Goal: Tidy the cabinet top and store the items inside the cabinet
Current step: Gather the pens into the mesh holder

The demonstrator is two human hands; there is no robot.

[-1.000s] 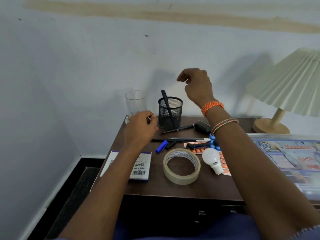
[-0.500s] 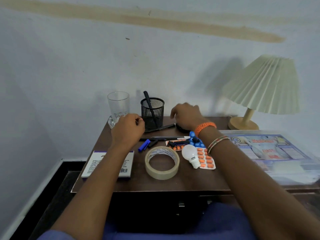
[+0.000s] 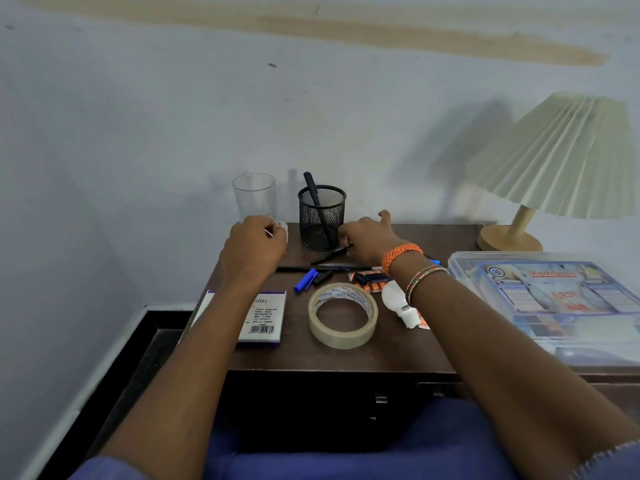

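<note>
On the dark wooden cabinet top [image 3: 391, 355] lie a tape roll [image 3: 343, 315], a white bulb [image 3: 396, 301], orange pill strips [image 3: 372, 282], a blue cap [image 3: 306, 280], loose pens [image 3: 311, 269] and a white barcoded box [image 3: 265, 317]. A black mesh pen holder [image 3: 322, 220] with one black pen in it stands at the back, beside a clear glass [image 3: 254, 197]. My left hand [image 3: 254, 245] is curled in front of the glass's base, something thin and pale at its fingertips. My right hand [image 3: 369, 237] is beside the holder, fingertips pinching the end of a black pen [image 3: 332, 252].
A clear plastic first-aid box [image 3: 554, 296] fills the right side of the cabinet top. Behind it stands a pleated lamp [image 3: 561, 157] on a wooden base [image 3: 509, 239]. The wall runs close behind. The cabinet front [image 3: 346, 403] below the top is dark and closed.
My right hand came down from above the pen holder to the table, then slid left to the black pen beside the holder. My left hand stayed curled by the glass.
</note>
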